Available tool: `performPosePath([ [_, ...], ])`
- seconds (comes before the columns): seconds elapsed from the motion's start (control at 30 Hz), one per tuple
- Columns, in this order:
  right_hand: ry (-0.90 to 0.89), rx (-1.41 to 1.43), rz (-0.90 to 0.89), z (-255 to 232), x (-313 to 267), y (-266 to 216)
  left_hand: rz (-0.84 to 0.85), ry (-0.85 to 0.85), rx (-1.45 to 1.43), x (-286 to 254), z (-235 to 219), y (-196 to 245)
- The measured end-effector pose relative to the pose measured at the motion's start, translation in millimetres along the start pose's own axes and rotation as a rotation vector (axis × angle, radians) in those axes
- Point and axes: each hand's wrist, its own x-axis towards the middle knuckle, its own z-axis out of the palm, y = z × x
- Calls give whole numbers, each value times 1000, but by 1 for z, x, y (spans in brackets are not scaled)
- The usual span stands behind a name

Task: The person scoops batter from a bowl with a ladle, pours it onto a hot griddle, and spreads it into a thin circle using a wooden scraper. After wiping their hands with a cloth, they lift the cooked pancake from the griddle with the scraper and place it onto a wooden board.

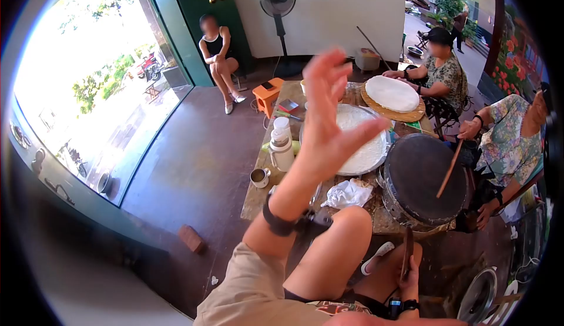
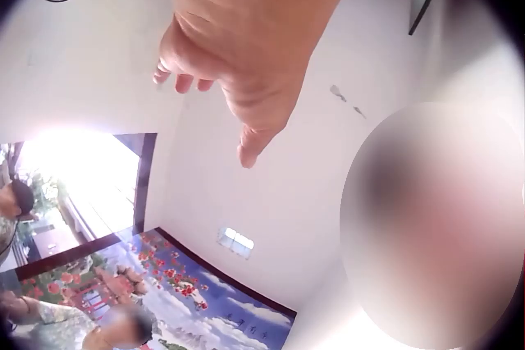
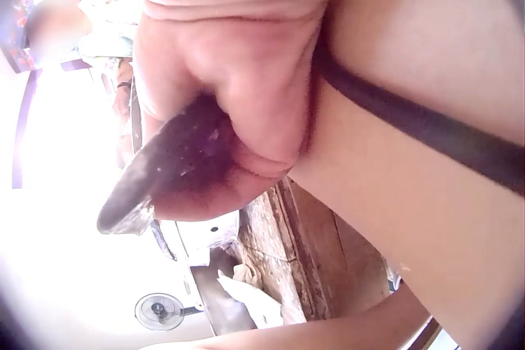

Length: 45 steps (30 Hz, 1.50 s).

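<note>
In the head view my left hand (image 1: 329,120) is raised in the air, fingers spread and slightly bent, holding nothing; the left wrist view shows the same hand (image 2: 238,54) against a white wall. My right hand (image 1: 409,276), low beside my knee, grips a dark flat stick (image 1: 406,252) that points upward. Close up in the right wrist view, the right hand (image 3: 230,79) has its fingers curled round that dark stick (image 3: 156,165). A round black griddle (image 1: 426,173) stands on the table's near right corner.
The wooden table (image 1: 254,200) bears a wide pan of white powder (image 1: 364,150), a crumpled white cloth (image 1: 348,194), a thermos (image 1: 282,153) and a metal cup (image 1: 259,177). Two people sit at its right side, one holding a stick (image 1: 449,170) over the griddle. A brick (image 1: 191,239) lies on the floor.
</note>
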Motion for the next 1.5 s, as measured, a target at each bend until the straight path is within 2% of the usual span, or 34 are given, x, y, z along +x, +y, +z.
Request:
performPosePath([
  [0.07,110,-12,-53,-8,9,5,130,60,-24,27,-4,8],
  [0.17,59,-16,-56,-19,13,5,-4,12,-79,56,-11,15],
  [0.2,44,-19,-56,-14,11,4,-16,56,-181,64,-7,16],
  [0.3,12,-18,-53,0,3,3,-90,28,-175,72,-6,17],
  [0.33,14,-12,-52,2,0,2,-119,-24,-87,76,-6,17],
  [0.43,59,1,-58,3,-1,3,157,44,313,83,8,17],
  [0.47,82,4,-61,3,-1,3,103,3,193,82,13,21],
  [0.57,61,-20,-53,11,-5,3,265,-37,358,92,19,11],
  [0.67,-4,-25,-67,17,-12,2,398,109,523,107,10,-11],
  [0.77,9,-19,-74,8,-7,5,320,364,641,104,-9,19],
  [0.87,47,-43,-45,17,-14,1,310,542,657,101,-22,26],
  [0.97,75,-58,-36,11,-11,1,333,371,516,94,-25,14],
  [1.0,75,-50,-45,13,-10,1,161,191,185,87,-21,23],
  [1.1,64,-36,-82,13,-8,2,147,141,763,79,-9,12],
  [1.13,55,-39,-99,10,-6,3,217,186,796,78,-8,16],
  [1.23,28,-59,-124,4,-5,7,145,280,717,87,-15,13],
  [1.27,19,-68,-127,5,-6,6,218,234,736,90,-19,6],
  [1.37,59,-19,-58,7,-6,4,489,328,679,94,-6,-11],
  [1.47,130,-21,-77,9,-3,6,435,36,767,93,5,-9],
  [1.5,114,-30,-81,8,-2,6,446,1,749,92,10,-10],
])
